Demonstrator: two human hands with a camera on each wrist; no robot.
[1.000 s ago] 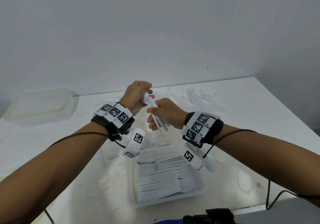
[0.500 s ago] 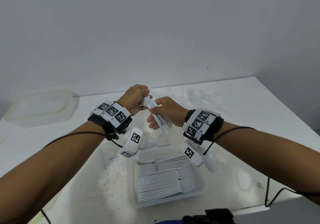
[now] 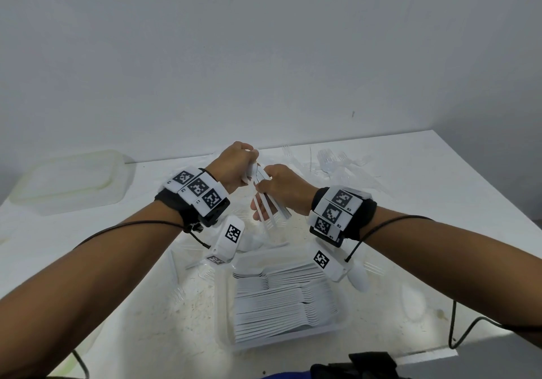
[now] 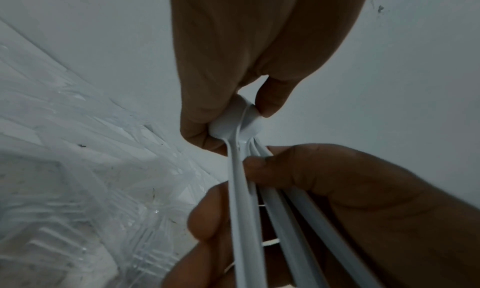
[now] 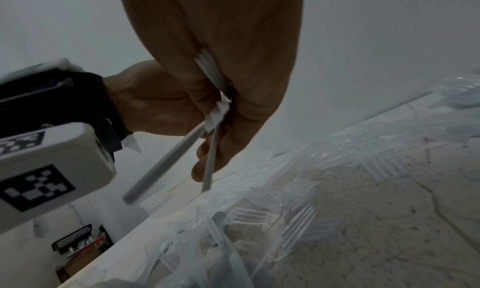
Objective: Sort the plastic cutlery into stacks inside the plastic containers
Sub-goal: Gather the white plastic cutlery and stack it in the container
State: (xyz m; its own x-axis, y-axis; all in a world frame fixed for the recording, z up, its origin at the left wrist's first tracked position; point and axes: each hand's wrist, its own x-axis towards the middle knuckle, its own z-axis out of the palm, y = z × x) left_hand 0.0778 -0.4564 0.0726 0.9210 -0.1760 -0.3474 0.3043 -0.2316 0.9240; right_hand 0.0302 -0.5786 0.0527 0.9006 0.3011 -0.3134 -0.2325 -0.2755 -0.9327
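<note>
Both hands are raised above the table around a bundle of white plastic spoons. My left hand pinches the spoon bowls at the top between thumb and fingers. My right hand grips the handles lower down, and the handle ends fan out below the fist. Beneath the hands a clear plastic container holds neat rows of white cutlery. Loose clear forks lie scattered at the back of the table.
An empty translucent container sits at the far left by the wall. Clear forks litter the speckled white table around the filled container. A white spoon lies to its right. A black cable hangs over the front edge.
Both hands have shifted slightly away from me with the spoon bundle. The handles are fanned a bit wider under the right hand.
</note>
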